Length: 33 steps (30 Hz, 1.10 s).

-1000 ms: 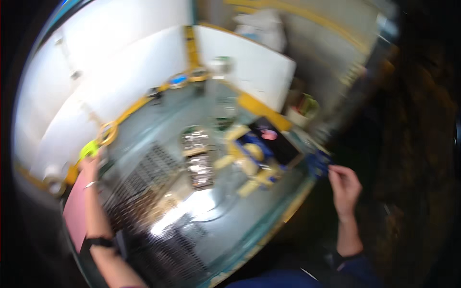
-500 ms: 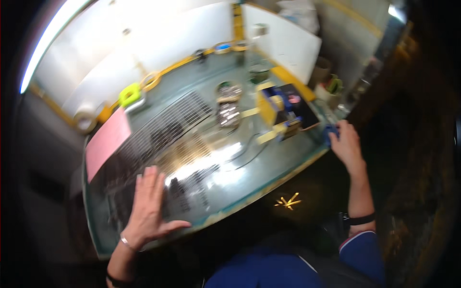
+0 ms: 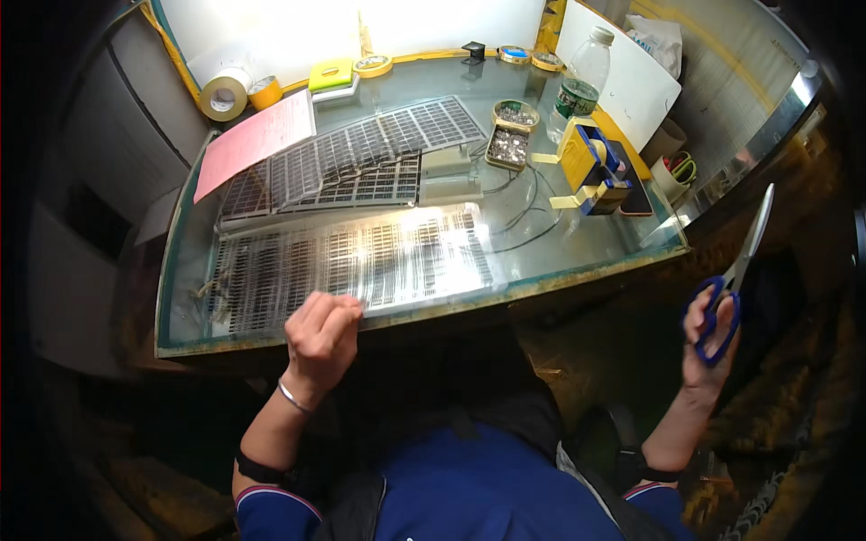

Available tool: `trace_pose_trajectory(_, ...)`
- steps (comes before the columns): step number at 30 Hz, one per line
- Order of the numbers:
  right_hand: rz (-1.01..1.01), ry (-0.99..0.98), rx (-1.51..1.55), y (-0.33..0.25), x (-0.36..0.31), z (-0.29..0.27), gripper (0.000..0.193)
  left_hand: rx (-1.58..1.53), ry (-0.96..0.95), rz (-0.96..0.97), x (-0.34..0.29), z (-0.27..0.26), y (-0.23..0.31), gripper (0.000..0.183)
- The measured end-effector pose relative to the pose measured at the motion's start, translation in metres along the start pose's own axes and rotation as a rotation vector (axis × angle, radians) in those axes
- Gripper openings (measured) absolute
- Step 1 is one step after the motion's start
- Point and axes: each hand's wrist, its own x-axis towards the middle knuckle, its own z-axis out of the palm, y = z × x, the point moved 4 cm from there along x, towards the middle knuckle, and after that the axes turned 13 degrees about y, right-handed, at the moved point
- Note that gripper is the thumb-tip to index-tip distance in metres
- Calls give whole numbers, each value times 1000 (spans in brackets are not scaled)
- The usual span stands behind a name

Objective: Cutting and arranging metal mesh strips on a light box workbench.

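My right hand (image 3: 708, 356) is off to the right of the table, its fingers through the blue handles of a pair of scissors (image 3: 738, 275). The metal blades point up and lie close together. At the near table edge, my left hand (image 3: 322, 341) is closed, thumb and fingers pressed together; whatever they may hold is hidden. It overlaps the near edge of a clear film sheet (image 3: 307, 261) with rows of dark marks, lying on the glass-topped table (image 3: 595, 257). Behind that lie dark and grey grid sheets (image 3: 379, 144), partly overlapping, and a pink paper (image 3: 257, 144).
Toward the right stand a yellow-and-blue tape dispenser (image 3: 591, 167), a clear bottle (image 3: 586, 81) and an open tin of small metallic pieces (image 3: 508, 144). Tape rolls (image 3: 224, 97) and a lime-green object (image 3: 331, 74) line the back. A cup (image 3: 669, 176) holds green-handled scissors.
My right hand has lifted the scissors from the table's right corner, out to the right. My left hand, spread flat before, has closed and drawn back to the near edge. The view has turned.
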Motion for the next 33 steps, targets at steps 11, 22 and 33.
trace_pose_trajectory(11, 932, -618, 379, 94, -85, 83, 80, 185, -135, -156, 16, 15, -8, 18)
trace_pose_trajectory(22, 1012, -584, 396, 94, -94, 81, 82, 217, 150, 175, 40, -27, 30, 18)
trace_pose_trajectory(33, 909, -516, -137, 119, -115, 36, 65, -396, -120, 102, -29, 35, 82, 34)
